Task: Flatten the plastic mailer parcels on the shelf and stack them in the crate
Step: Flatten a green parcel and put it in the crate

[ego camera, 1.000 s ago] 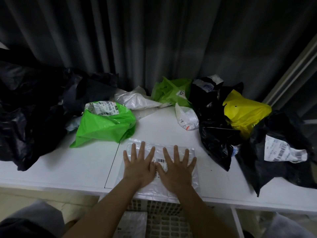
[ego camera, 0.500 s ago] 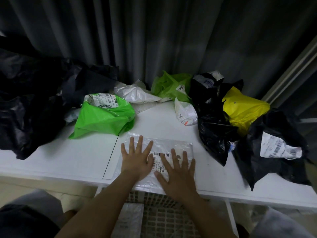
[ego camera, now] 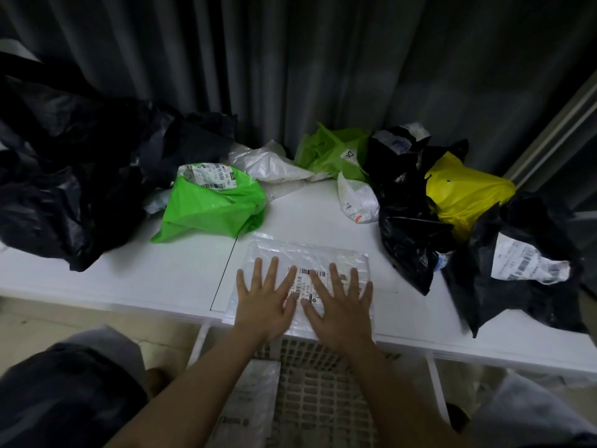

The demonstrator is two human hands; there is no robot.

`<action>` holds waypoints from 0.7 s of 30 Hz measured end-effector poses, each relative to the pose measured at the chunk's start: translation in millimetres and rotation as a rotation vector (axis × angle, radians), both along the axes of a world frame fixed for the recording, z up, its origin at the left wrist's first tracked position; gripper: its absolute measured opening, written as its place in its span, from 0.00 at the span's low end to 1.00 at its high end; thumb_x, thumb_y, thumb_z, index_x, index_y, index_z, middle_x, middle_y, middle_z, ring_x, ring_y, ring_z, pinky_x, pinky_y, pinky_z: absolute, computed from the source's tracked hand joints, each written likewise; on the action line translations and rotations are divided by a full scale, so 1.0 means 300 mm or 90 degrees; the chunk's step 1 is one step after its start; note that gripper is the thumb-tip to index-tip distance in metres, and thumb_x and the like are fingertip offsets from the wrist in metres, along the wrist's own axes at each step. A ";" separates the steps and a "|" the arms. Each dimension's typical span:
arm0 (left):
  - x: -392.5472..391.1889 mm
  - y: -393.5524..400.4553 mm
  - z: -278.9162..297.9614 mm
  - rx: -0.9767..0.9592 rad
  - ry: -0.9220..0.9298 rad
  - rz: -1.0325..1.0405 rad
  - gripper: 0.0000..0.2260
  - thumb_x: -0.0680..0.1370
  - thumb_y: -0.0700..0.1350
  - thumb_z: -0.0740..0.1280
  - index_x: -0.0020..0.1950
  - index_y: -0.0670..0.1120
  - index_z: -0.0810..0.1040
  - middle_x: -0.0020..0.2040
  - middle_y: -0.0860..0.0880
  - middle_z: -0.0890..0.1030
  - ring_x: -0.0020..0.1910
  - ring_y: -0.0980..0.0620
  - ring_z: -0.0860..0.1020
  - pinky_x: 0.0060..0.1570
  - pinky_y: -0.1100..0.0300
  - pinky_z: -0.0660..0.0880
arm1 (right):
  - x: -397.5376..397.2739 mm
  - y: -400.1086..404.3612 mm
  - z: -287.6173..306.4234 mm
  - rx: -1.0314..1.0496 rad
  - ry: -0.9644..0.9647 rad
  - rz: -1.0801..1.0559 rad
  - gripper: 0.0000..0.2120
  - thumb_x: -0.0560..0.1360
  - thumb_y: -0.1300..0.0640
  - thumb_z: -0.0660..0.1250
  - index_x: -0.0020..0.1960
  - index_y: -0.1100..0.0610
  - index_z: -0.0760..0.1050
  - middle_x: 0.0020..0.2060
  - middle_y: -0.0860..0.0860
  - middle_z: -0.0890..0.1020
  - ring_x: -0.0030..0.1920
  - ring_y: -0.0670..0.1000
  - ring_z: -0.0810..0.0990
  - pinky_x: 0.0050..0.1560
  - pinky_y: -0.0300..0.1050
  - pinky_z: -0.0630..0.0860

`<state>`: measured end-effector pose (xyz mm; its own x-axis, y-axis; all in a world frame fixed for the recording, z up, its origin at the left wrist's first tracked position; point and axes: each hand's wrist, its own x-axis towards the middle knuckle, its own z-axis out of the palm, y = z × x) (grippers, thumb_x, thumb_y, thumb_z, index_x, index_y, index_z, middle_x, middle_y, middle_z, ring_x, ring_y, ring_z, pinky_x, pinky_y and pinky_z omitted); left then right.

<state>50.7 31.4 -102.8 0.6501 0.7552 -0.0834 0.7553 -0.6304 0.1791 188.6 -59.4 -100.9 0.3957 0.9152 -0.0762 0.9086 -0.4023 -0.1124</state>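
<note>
A clear plastic mailer point(ego camera: 307, 253) with a barcode label lies flat at the front edge of the white shelf point(ego camera: 129, 279). My left hand point(ego camera: 265, 295) presses on its left half with fingers spread straight. Beside it, my right hand point(ego camera: 339, 302) presses on the right half the same way. Below the shelf stands a grid-walled crate point(ego camera: 323, 399) with a flat whitish mailer point(ego camera: 248, 402) lying in its left part.
Crumpled mailers crowd the shelf: a bright green one point(ego camera: 213, 205), a white one point(ego camera: 268, 163), a lime one point(ego camera: 332, 150), a small white one point(ego camera: 358, 198), black ones point(ego camera: 410, 234), a yellow one point(ego camera: 465, 192), a labelled black one point(ego camera: 523, 270). Black bags point(ego camera: 64, 182) fill the left.
Both hands have slid back toward me over the clear mailer, smoothing it; the right hand moved first, then the left. The mailer lies flatter and nearer the shelf edge.
</note>
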 end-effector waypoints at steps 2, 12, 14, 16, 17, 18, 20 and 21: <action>-0.001 -0.002 -0.008 0.015 -0.004 0.008 0.34 0.70 0.63 0.29 0.77 0.59 0.39 0.78 0.47 0.37 0.75 0.41 0.33 0.69 0.36 0.33 | 0.008 0.004 -0.001 -0.008 0.001 0.004 0.39 0.64 0.27 0.23 0.74 0.35 0.34 0.77 0.48 0.37 0.75 0.61 0.32 0.71 0.68 0.34; 0.003 0.002 -0.014 0.032 0.017 0.008 0.33 0.70 0.62 0.28 0.77 0.59 0.38 0.78 0.47 0.37 0.75 0.40 0.34 0.69 0.33 0.36 | 0.026 0.090 0.051 0.019 0.025 -0.005 0.36 0.68 0.33 0.29 0.76 0.38 0.38 0.77 0.49 0.37 0.74 0.60 0.30 0.70 0.62 0.28; 0.005 0.002 -0.014 0.029 0.021 0.006 0.33 0.70 0.62 0.28 0.77 0.60 0.37 0.78 0.47 0.37 0.75 0.40 0.34 0.69 0.33 0.37 | 0.032 0.122 0.042 0.006 0.034 -0.012 0.33 0.73 0.32 0.34 0.76 0.38 0.39 0.77 0.48 0.37 0.75 0.60 0.31 0.70 0.62 0.29; 0.008 0.003 -0.015 0.027 0.025 0.004 0.33 0.70 0.62 0.28 0.76 0.59 0.37 0.78 0.47 0.36 0.75 0.41 0.33 0.69 0.33 0.36 | 0.037 0.136 0.024 -0.017 0.027 -0.017 0.29 0.77 0.33 0.39 0.76 0.37 0.39 0.77 0.47 0.38 0.75 0.59 0.31 0.71 0.63 0.30; 0.006 0.005 -0.019 0.025 0.031 0.005 0.33 0.70 0.62 0.28 0.76 0.59 0.36 0.78 0.47 0.36 0.75 0.41 0.33 0.69 0.33 0.36 | 0.034 0.139 0.010 -0.018 0.024 -0.020 0.28 0.79 0.34 0.41 0.76 0.37 0.39 0.77 0.47 0.38 0.75 0.59 0.32 0.72 0.63 0.31; 0.008 0.006 -0.017 0.026 0.032 0.006 0.33 0.70 0.62 0.28 0.76 0.59 0.36 0.78 0.47 0.36 0.75 0.41 0.33 0.69 0.33 0.36 | 0.036 0.137 0.007 -0.010 0.017 -0.024 0.28 0.79 0.34 0.42 0.76 0.37 0.39 0.78 0.47 0.39 0.75 0.59 0.33 0.72 0.63 0.32; 0.007 0.004 -0.016 0.024 0.036 0.004 0.33 0.70 0.62 0.28 0.76 0.59 0.36 0.78 0.47 0.36 0.75 0.40 0.33 0.69 0.33 0.35 | 0.034 0.136 0.003 0.002 0.015 -0.023 0.28 0.79 0.35 0.43 0.76 0.37 0.40 0.78 0.48 0.41 0.76 0.60 0.34 0.72 0.63 0.33; 0.007 0.003 -0.014 0.022 0.038 0.002 0.33 0.70 0.62 0.28 0.76 0.59 0.36 0.78 0.47 0.36 0.75 0.40 0.33 0.69 0.33 0.35 | 0.033 0.137 0.003 0.002 0.018 -0.023 0.28 0.79 0.34 0.43 0.76 0.37 0.41 0.78 0.48 0.41 0.76 0.60 0.35 0.72 0.63 0.33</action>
